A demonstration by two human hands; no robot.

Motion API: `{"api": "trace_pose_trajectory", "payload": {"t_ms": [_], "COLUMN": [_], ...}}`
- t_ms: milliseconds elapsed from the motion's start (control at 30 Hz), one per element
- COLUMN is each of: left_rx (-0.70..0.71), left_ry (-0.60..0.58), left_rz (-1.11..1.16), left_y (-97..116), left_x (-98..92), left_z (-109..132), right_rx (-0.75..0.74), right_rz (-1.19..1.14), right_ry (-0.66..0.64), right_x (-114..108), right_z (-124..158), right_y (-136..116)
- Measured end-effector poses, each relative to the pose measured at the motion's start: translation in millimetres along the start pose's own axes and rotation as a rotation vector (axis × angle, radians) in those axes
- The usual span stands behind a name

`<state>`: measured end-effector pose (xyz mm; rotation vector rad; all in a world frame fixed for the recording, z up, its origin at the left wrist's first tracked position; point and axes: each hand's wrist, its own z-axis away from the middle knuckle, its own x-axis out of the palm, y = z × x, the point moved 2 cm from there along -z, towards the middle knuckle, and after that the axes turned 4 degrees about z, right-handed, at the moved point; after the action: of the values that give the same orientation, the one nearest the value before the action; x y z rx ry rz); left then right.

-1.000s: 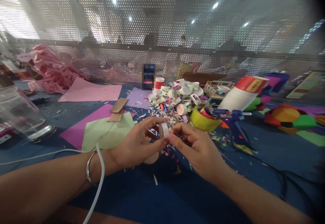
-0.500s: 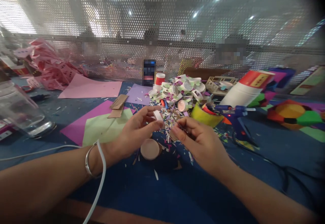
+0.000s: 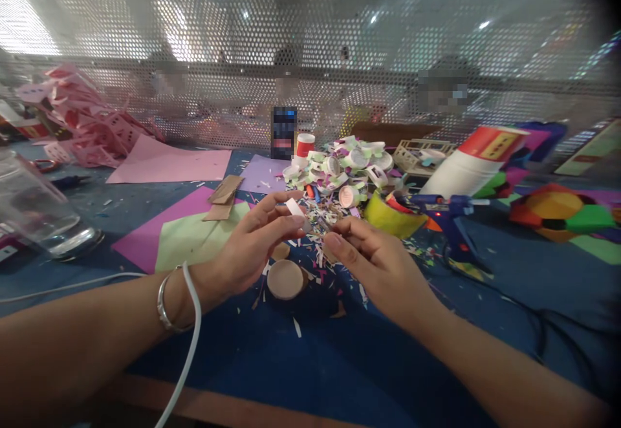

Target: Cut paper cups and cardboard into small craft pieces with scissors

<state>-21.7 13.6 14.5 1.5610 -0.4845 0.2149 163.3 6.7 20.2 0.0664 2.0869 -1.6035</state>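
Observation:
My left hand (image 3: 257,234) pinches a small white paper strip (image 3: 294,207) between thumb and fingers, above the scrap-covered middle of the table. Close on its right, my right hand (image 3: 373,253) is closed on a thin metallic tool (image 3: 322,224); the fingers cover most of it, so I cannot make out its kind. Its tip points toward the strip. Below and between the hands lies a pale round disc (image 3: 284,280), with bits of brown cardboard beside it. A pile of small white paper rings with green and purple tabs (image 3: 347,166) rises just beyond my fingers.
On the right a blue glue gun (image 3: 451,221) with its lit red light stands by a yellow tape roll (image 3: 388,214) and stacked paper cups (image 3: 470,163). Coloured paper sheets (image 3: 189,240) and a glass (image 3: 58,221) lie left. A perforated metal screen (image 3: 315,40) stands behind.
The white strip in my left hand has tilted and moved slightly left and up. My right hand has turned a little, and the tool's tip now shows nearer the strip.

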Motion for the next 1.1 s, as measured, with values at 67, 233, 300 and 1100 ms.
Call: {"api": "trace_pose_trajectory", "payload": {"t_ms": [67,233,300,1100], "left_rx": [-0.009,-0.035,-0.019,0.053], "left_ry": [-0.016,-0.028,-0.051,-0.184], "left_rz": [-0.013,-0.066,-0.085,-0.206], "left_y": [0,1,1,2], "left_x": [1.1,2.9,3.0,7.6], "left_z": [1,3,4,10], "right_rx": [-0.013,-0.033,-0.038,-0.147], "right_rz": [0.013,0.026,0.04,0.347], "right_ry": [-0.017,-0.023,-0.016,0.056], "right_x": [1,2,2,-2], "right_z": [0,3,4,7], "right_y": [-1,-5,-7,-14]}}
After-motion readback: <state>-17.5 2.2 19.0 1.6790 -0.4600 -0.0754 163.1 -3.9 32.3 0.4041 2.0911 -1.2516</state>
